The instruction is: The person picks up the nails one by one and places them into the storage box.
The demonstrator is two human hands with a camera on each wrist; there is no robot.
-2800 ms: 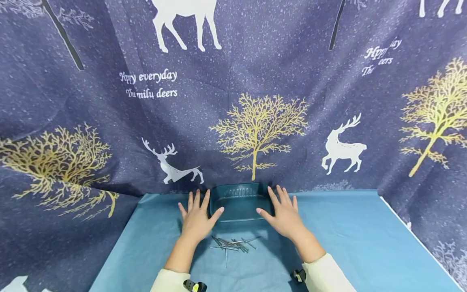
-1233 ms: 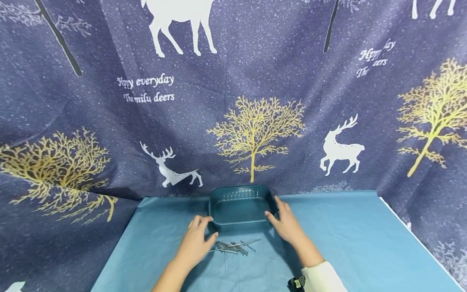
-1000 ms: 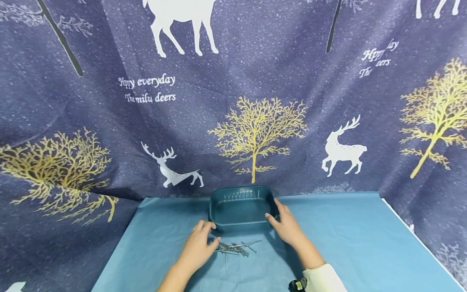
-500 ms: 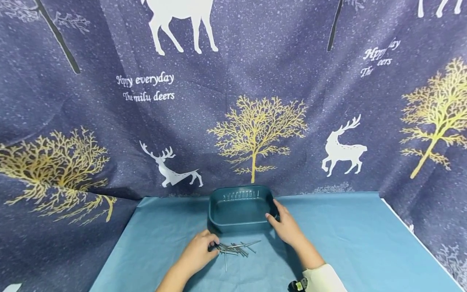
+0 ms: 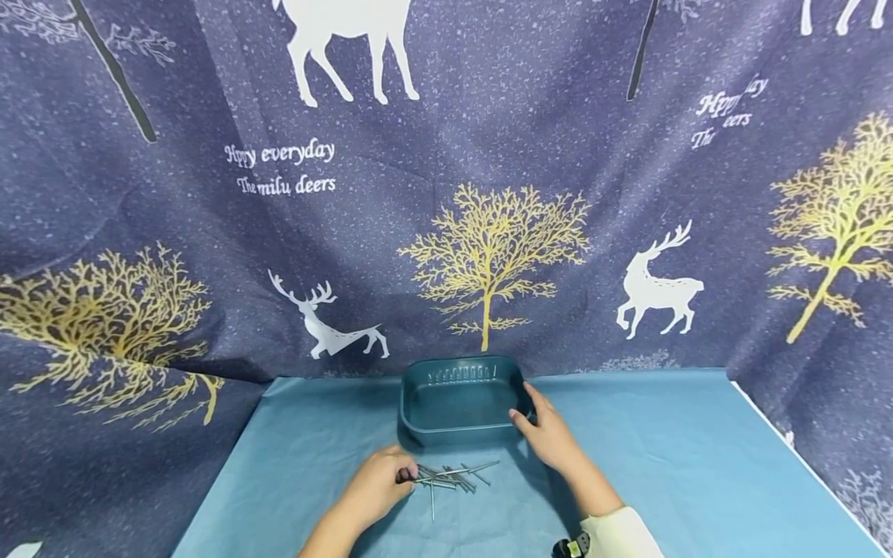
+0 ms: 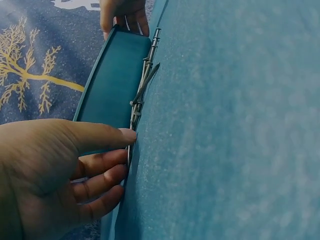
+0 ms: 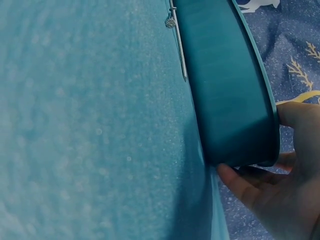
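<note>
Head view: nails [image 5: 446,476] before a teal tray [image 5: 463,438].
Right hand [image 5: 548,435] grips its right end; half-curled left hand [image 5: 378,484] at nails, hold unclear.

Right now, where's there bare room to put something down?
The biggest free patch is the blue cloth between the right hand and the cloth's right edge. Another lies left of the tray and left hand. It's crowded between the hands, where nails lie in front of the tray.

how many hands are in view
2: the left hand is at the left end of the nail pile, and the right hand grips the right end of the teal tray.
</note>
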